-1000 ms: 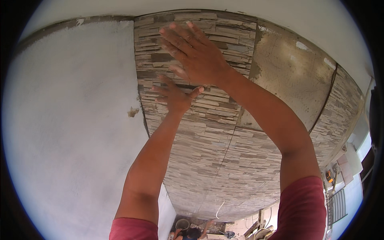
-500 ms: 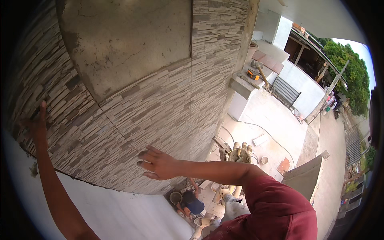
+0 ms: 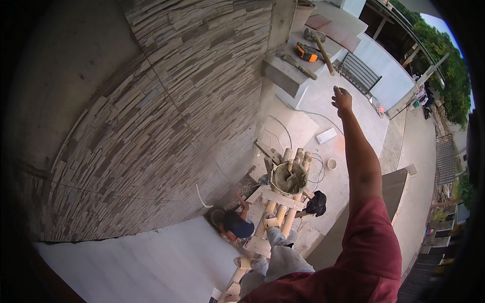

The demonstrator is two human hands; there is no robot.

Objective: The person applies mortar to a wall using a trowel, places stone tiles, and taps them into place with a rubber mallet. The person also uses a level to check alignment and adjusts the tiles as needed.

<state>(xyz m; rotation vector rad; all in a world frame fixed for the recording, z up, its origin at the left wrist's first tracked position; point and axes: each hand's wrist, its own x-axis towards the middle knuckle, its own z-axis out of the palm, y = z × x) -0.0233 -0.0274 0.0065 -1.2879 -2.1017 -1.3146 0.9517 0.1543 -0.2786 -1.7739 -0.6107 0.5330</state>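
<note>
Strip-textured tiles (image 3: 172,121), grey and beige with a rough stacked-stone look, cover a wall that meets a smooth white wall (image 3: 141,265). Past the tiled wall's far edge juts a pale, square-edged ledge (image 3: 282,77). A mallet (image 3: 323,51) lies there, its chunky grey head back from the outer edge, its round wooden handle reaching past that edge. Between it and the ledge's near corner sit an orange-and-black device (image 3: 306,52) and a grime-coated, long-handled tool (image 3: 299,67). The right hand (image 3: 342,98), fingers loosely curled, is just beside the handle's free end, not gripping it; the left hand's state cannot be told.
</note>
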